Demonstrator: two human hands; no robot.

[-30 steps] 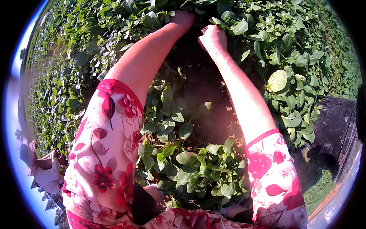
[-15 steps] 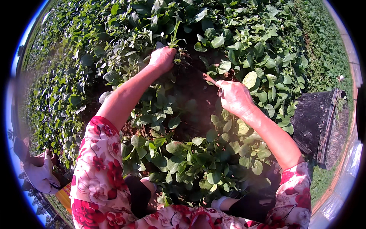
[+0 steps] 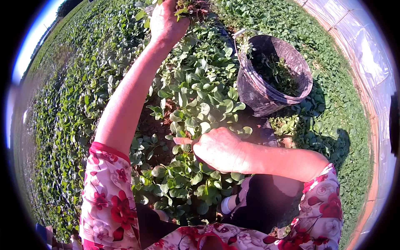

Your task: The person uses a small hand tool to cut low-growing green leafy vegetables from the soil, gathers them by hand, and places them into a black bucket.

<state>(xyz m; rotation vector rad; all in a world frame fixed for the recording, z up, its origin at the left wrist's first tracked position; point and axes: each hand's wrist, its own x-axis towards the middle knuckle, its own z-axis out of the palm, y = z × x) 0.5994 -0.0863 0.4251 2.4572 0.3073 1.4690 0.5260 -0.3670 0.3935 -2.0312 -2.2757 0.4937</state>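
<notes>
At the far upper middle, my left hand (image 3: 168, 23) is closed round a clump of pulled weeds (image 3: 193, 9). Reddish roots with soil stick out to its right, and small green leaves show by the fingers. My right hand (image 3: 218, 150) is closed on a narrow, rusty hand tool (image 3: 182, 141), held low over the leafy plants. Only the tool's short reddish end shows to the left of the fist; the rest is hidden. Broad-leaved green plants (image 3: 200, 177) grow below and around the right hand. To the left of them lies dark soil (image 3: 156, 121).
A dirty black bucket (image 3: 260, 98) with a wire handle stands tilted at the upper right, pulled greens (image 3: 277, 73) inside. My dark-trousered knee (image 3: 266, 196) and a shoe (image 3: 227, 204) are close below. Clear plastic sheeting (image 3: 366, 50) runs along the right edge.
My left hand has reached farther out, carrying the weeds. My right hand has moved left and nearer to me with the tool. The view has turned right, bringing the bucket's inside into sight.
</notes>
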